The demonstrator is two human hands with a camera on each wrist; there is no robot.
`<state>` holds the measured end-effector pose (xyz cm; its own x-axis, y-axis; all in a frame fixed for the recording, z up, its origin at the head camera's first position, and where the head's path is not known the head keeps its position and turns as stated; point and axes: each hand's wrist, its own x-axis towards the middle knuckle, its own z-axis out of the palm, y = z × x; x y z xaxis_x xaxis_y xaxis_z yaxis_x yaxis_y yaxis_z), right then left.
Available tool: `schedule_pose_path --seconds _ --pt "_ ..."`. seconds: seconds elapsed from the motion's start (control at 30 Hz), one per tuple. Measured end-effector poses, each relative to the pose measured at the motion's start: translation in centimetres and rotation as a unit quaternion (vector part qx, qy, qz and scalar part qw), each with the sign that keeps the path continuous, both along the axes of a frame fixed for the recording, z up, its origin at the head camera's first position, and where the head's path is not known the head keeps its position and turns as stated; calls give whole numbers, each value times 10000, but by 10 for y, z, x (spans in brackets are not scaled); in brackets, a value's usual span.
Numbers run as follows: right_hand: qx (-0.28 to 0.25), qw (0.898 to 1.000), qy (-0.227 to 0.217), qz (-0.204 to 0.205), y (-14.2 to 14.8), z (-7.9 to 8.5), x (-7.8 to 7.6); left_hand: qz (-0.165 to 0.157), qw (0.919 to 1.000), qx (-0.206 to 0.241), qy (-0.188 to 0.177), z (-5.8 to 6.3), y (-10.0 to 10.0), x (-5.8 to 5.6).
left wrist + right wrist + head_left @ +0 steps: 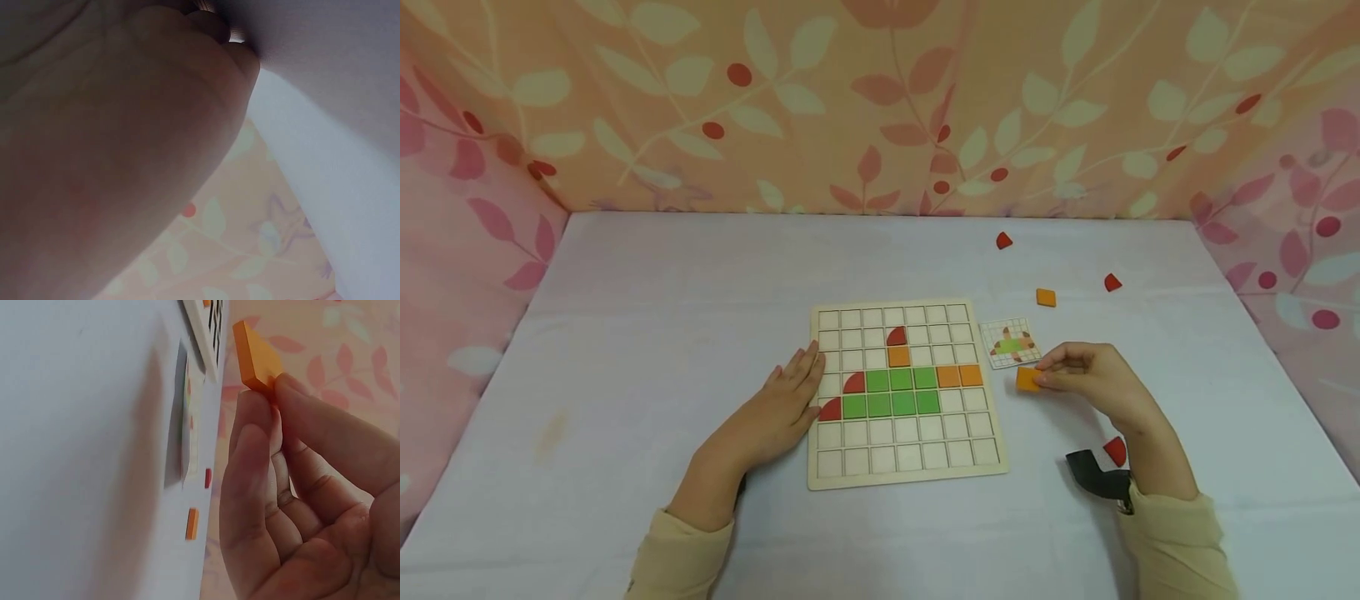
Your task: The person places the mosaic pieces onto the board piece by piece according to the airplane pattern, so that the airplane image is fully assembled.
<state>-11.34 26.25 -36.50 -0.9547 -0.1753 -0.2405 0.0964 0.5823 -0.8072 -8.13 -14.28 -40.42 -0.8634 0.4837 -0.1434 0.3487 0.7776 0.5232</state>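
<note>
My right hand [1093,379] pinches an orange square tile [1027,380] between thumb and fingertips, just right of the wooden grid board [906,481]. In the right wrist view the same orange square tile [255,359] is held up above the tabletop. My left hand [786,400] lies flat with straight fingers along the board's left edge; its palm side fills much of the left wrist view. Green square tiles [901,392] form two rows on the board. Orange squares [960,376] sit at the right and above, with red quarter-round tiles [854,383] at the left and top.
A small pattern card [1011,342] lies by the board's upper right edge. Another orange square [1046,297] and loose red quarter-rounds [1112,282] lie on the right of the white cloth [625,333]. One red piece [1116,451] is beside the right wrist. A leaf-patterned curtain [880,108] borders the back.
</note>
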Motion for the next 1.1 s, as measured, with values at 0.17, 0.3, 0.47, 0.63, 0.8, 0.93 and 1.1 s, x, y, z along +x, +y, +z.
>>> schedule_pose_path --seconds 0.17,0.3,0.47,0.63,0.8,0.93,1.1 --pt "-170 9998 -24 112 -17 3 -6 -17 10000 -12 -25 2 0 0" --pt "-337 9991 -30 246 -31 3 -11 -37 10000 0 -7 4 -1 1" --pt "-351 9984 22 441 -46 -4 -11 -61 10000 18 5 4 0 1" --pt "-498 9962 -77 716 -58 -9 -11 -66 10000 -33 -31 5 0 0" --pt "-543 9941 -270 902 -69 -12 -10 -57 10000 -36 -33 5 1 0" --pt "-365 9939 -274 1008 -75 -14 -9 -60 10000 -16 -5 4 0 0" --pt "-202 9937 -341 1052 -79 -15 -9 -44 10000 -42 -58 3 0 0"
